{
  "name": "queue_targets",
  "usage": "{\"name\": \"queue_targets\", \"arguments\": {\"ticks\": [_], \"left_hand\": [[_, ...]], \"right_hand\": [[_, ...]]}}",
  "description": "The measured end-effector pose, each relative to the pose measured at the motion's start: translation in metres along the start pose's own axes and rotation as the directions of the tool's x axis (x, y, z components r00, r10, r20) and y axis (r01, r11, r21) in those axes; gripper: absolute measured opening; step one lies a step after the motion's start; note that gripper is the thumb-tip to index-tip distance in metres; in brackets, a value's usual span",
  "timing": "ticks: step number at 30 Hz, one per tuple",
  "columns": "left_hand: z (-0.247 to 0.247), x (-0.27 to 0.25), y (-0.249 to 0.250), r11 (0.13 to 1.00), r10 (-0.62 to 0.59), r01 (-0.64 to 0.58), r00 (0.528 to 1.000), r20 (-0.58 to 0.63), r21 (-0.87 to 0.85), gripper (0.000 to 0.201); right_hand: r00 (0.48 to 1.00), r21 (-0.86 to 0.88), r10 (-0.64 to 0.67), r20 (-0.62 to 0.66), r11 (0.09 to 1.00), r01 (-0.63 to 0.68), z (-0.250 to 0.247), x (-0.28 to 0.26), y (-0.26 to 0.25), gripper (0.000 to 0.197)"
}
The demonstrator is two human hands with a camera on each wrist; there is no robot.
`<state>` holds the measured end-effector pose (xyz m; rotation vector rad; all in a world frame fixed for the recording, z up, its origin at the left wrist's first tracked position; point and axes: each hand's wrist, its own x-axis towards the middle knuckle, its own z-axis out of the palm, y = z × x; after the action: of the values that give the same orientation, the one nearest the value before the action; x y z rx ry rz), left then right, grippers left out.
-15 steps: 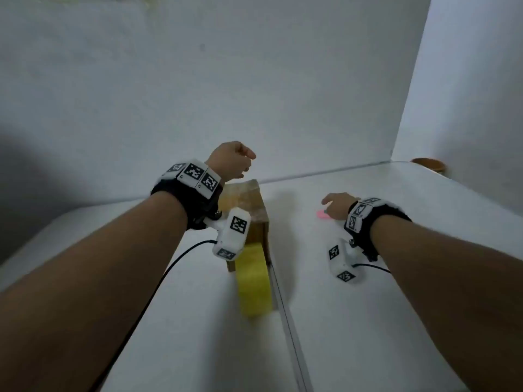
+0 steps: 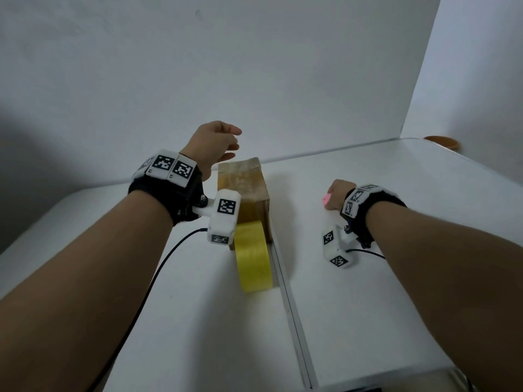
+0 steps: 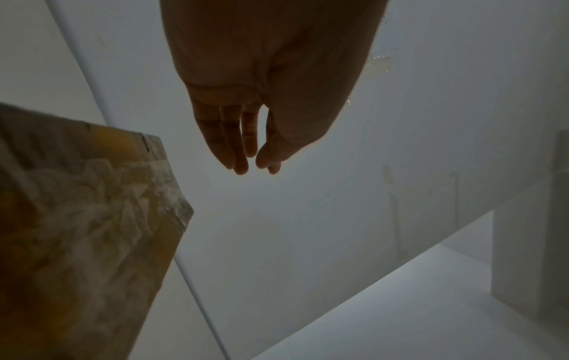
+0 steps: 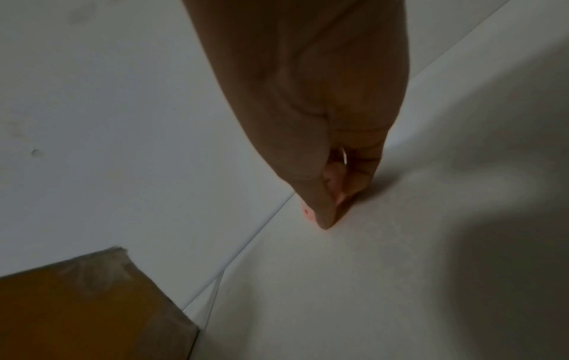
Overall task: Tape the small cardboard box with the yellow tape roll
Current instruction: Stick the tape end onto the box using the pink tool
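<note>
The small cardboard box stands mid-table, its top covered in crinkled clear tape. The yellow tape roll stands on its edge against the box's near side. My left hand hovers above the box's far left corner, fingers loosely extended and holding nothing; in the left wrist view the left hand hangs clear of the box. My right hand is down on the table right of the box, fingers curled around a small pink object. From the right wrist, the pink object peeks out under the thumb.
A seam runs along the white table just right of the tape roll. An orange-brown round thing sits at the far right corner. White walls close the back and right. A black cable trails under my left forearm.
My left hand's fingers have uncurled from a loose fist above the box. My right hand stays at the pink object, which now pokes out of its curled fingers.
</note>
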<state>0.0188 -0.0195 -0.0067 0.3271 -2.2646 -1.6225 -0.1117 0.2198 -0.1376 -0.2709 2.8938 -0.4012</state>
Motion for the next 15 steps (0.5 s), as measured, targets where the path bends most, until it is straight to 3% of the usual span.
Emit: {"name": "queue_targets", "arguments": {"ticks": [3,5,7,9,13,15], "left_hand": [[0.0,-0.009,-0.002,0.998,-0.01,0.01,1.0,-0.001,-0.062,0.023],[-0.001,-0.016,-0.004,0.993,-0.016,0.014,1.0,-0.01,-0.119,0.024],[-0.003,-0.024,-0.005,0.988,-0.015,0.012,1.0,-0.019,-0.156,0.025],[-0.006,-0.032,-0.008,0.984,-0.017,0.013,1.0,-0.024,-0.177,0.025],[-0.012,-0.047,-0.012,0.987,-0.02,0.017,1.0,-0.018,-0.159,0.023],[-0.014,-0.055,-0.016,0.992,-0.024,0.023,1.0,-0.009,-0.126,0.021]], "right_hand": [[0.999,0.014,0.039,0.01,0.999,-0.039,0.0,-0.016,-0.014,0.03],[0.999,0.231,-0.009,0.031,0.973,0.002,-0.006,-0.029,-0.028,0.018],[0.993,0.627,-0.068,0.093,0.779,-0.005,-0.016,-0.04,-0.041,0.013],[0.987,0.84,-0.128,0.093,0.542,-0.009,-0.027,-0.054,-0.055,0.022],[0.964,0.968,-0.255,0.072,0.252,-0.006,-0.043,-0.079,-0.079,0.026],[0.952,0.982,-0.3,0.056,0.189,0.002,-0.048,-0.088,-0.084,0.026]]}}
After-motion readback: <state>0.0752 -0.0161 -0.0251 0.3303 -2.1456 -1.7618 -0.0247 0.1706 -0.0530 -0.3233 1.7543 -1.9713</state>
